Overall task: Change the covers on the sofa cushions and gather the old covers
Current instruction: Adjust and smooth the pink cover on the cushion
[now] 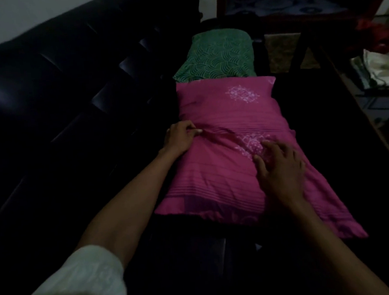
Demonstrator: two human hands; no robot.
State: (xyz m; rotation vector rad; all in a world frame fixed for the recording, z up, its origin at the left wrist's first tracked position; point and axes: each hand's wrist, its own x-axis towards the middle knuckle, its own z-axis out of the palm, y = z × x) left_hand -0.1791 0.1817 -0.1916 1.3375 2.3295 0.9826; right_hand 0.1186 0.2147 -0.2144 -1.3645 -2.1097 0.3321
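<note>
- Magenta cushion cover (232, 167), printed with pale floral medallions and fine stripes, encloses a cushion lying flat on the seat of a black leather sofa (46, 107); its near right corner trails loose and flat toward the seat's front edge.
- Left hand (180, 136) sits at the cushion's left edge, fingers curled and pinching a gather of the magenta fabric, from which creases run toward the middle of the cover.
- Right hand (280, 166) lies on top of the cover near the lower medallion, fingers spread and lightly bent, fingertips touching the cloth without gripping it.
- White sleeve (83, 284) covers the left upper arm; both forearms are bare.
- Green cushion (216, 54), patterned with pale overlapping arcs, lies just beyond the magenta one, their edges touching or nearly so.
- Dark wooden furniture (308, 40) stands past the sofa's far end; its detail is lost in the dim light.
- Pale crumpled cloth (378, 67) lies on the floor at far right, well apart from the sofa.
</note>
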